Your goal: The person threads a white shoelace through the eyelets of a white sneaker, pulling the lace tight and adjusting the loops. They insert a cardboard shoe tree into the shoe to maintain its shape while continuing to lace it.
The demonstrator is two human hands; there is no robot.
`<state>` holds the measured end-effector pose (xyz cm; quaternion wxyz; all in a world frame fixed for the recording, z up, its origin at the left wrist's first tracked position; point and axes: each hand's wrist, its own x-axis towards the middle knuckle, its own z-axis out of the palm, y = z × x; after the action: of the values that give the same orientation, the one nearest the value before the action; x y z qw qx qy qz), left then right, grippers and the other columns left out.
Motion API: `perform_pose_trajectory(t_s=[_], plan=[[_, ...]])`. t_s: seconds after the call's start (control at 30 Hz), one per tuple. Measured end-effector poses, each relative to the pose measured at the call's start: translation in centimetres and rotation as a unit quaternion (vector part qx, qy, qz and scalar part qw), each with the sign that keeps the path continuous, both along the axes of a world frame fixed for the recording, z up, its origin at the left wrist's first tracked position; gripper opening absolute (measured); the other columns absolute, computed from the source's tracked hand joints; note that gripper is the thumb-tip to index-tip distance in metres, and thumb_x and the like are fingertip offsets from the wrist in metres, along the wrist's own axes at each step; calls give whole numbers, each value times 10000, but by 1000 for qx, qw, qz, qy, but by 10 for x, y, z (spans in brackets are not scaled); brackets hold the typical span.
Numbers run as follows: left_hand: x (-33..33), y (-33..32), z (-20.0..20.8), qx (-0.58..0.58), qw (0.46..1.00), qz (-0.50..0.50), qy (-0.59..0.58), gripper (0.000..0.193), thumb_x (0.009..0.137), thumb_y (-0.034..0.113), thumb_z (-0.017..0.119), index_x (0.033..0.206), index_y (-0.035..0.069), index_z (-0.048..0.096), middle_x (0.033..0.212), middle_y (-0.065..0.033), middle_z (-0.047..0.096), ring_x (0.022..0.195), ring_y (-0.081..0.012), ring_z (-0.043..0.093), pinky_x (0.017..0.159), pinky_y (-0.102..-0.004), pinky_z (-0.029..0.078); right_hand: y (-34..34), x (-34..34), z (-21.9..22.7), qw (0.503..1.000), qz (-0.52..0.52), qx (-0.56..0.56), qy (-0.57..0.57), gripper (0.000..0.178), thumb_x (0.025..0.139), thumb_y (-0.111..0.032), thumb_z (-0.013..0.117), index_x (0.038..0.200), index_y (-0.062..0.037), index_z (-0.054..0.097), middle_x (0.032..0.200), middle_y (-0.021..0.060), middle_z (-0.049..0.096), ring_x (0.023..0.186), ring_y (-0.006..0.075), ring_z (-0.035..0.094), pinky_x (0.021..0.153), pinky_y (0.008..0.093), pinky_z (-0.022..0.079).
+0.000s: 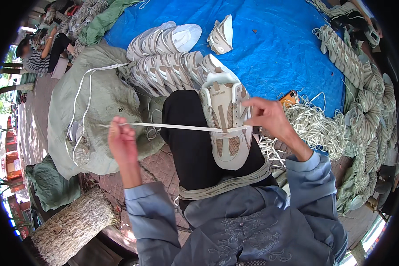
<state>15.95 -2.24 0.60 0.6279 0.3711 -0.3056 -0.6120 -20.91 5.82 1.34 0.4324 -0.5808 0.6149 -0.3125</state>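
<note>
A white and beige sneaker upper (220,106) lies on my lap over the black trousers, its toe toward me. One flat white shoelace (177,127) is stretched across the front of it, running left past my knee. My left hand (123,144) is closed in a pinch on the lace, left of the lap and above a pale sack. At the upper's right edge, my right hand (270,119) has thumb and fingers closed around the lace's other side. A bundle of laces (228,184) is wrapped round my thighs, below the toe.
Rows of similar uppers (164,71) rest ahead on a blue tarp (279,40), with a single upper (221,35) beyond. A heap of loose laces (317,122) lies right, near bundled uppers (368,102). Left are a pale sack (102,111), a stone block (73,226) and a seated person (42,53).
</note>
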Motion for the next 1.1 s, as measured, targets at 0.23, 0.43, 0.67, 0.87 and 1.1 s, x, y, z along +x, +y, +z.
perform_pose_trajectory(t_s=[0.23, 0.43, 0.67, 0.87, 1.1], plan=[[352, -73, 54, -32, 965, 237, -107, 80, 868, 70, 454, 881, -8, 464, 780, -60, 483, 625, -127, 413, 603, -242, 396, 32, -10, -99, 990, -31, 66, 121, 251, 584, -177, 696, 811, -92, 636, 704, 100, 576, 699, 300, 577, 615, 382, 464], [549, 11, 188, -74, 870, 392, -291, 195, 907, 134, 415, 985, -23, 502, 754, -36, 481, 604, -120, 410, 559, -221, 388, 37, -32, -133, 965, -28, -27, 260, 85, 638, -144, 608, 694, -89, 641, 658, 120, 591, 631, 292, 583, 580, 376, 471], [557, 56, 215, 10, 817, 486, -311, 191, 878, 145, 486, 913, -23, 570, 696, -30, 522, 556, -97, 424, 499, -191, 368, 73, -186, -141, 888, -409, 88, -190, 105, 731, -53, 540, 791, -14, 618, 539, -1, 481, 360, 64, 358, 299, 212, 241], [507, 31, 151, 61, 762, 494, -414, 197, 856, 175, 536, 821, -4, 610, 708, -14, 552, 588, -95, 475, 522, -209, 435, 111, -299, -80, 704, -425, -147, -549, 175, 820, -41, 523, 990, 0, 532, 827, 68, 566, 736, 138, 546, 614, 244, 447], [496, 51, 153, 86, 856, 431, -273, 149, 870, 136, 499, 841, 11, 576, 697, -22, 540, 589, -123, 492, 580, -269, 469, 182, -437, -9, 768, -435, -146, -447, 225, 850, -40, 511, 1058, 38, 476, 954, 77, 523, 869, 160, 519, 827, 287, 428]])
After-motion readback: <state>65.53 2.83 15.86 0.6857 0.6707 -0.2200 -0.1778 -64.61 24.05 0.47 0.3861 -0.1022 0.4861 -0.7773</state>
